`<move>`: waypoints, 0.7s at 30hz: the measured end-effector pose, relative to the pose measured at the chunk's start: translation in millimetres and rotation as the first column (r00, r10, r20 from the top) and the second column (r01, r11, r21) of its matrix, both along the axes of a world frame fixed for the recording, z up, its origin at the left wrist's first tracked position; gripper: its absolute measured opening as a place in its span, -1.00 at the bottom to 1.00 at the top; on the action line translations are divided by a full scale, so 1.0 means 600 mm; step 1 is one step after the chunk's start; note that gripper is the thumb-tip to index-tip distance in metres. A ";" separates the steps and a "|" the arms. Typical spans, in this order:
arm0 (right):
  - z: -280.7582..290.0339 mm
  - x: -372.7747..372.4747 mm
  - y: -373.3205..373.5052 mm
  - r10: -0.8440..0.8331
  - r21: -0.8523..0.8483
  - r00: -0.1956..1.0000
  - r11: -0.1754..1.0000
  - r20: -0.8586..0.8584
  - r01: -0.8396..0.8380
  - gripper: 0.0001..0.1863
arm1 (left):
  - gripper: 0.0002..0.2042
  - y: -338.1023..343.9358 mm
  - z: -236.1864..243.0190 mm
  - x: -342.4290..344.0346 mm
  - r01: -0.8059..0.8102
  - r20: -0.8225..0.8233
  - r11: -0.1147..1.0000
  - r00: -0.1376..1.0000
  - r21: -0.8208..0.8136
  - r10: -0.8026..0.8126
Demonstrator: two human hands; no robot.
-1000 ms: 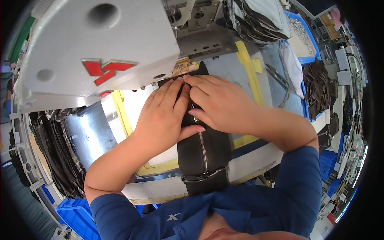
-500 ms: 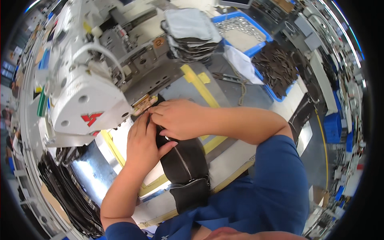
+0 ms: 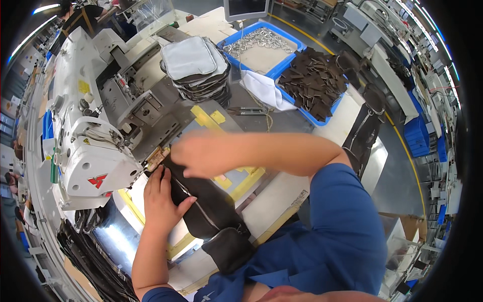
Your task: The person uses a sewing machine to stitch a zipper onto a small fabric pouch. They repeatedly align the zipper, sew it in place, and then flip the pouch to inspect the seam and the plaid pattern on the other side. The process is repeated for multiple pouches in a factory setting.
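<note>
A long black fabric piece with a metal zipper (image 3: 221, 201) lies under the head of a white sewing machine (image 3: 103, 168) and runs back toward my body, where a black flap (image 3: 229, 250) hangs at its near end. On its left edge rests my left hand (image 3: 162, 200), fingers stretched toward the machine and thumb out over the fabric near the zipper. Over the far right part of the piece is my right hand (image 3: 200, 152), smeared by motion. Whether its fingers hold anything does not show.
Behind my hands stands a stack of grey and black fabric panels (image 3: 188, 57). Further right, blue trays hold metal rings (image 3: 259, 41) and dark brown strips (image 3: 312, 80). Thread snips (image 3: 249, 110) lie by a white cloth (image 3: 261, 90). Black pieces (image 3: 90, 256) hang at the left.
My right hand has come up off the fabric beside my left hand and now blurs with motion. My left hand stays flat on the piece. The whole view has shifted.
</note>
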State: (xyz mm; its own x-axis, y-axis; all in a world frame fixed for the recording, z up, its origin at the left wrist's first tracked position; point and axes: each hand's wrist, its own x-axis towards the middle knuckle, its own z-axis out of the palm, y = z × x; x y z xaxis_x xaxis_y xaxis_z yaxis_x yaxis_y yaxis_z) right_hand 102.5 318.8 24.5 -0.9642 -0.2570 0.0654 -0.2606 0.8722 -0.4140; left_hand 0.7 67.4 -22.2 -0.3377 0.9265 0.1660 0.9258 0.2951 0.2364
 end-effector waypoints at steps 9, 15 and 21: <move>0.007 0.172 0.374 -0.876 0.522 0.473 0.359 -0.099 0.774 -0.78 | -0.02 -0.004 0.001 -0.003 0.037 0.028 0.999 0.999 0.025 -0.037; -0.041 0.234 0.422 -0.831 0.614 0.513 0.294 -0.214 0.733 -0.83 | -0.04 0.000 -0.001 -0.012 0.070 0.037 0.996 0.997 0.058 -0.073; 0.040 0.083 0.182 -0.647 -0.108 0.744 0.762 -0.164 0.639 -0.83 | -0.16 -0.015 -0.007 -0.008 0.083 -0.005 0.994 0.997 0.066 -0.083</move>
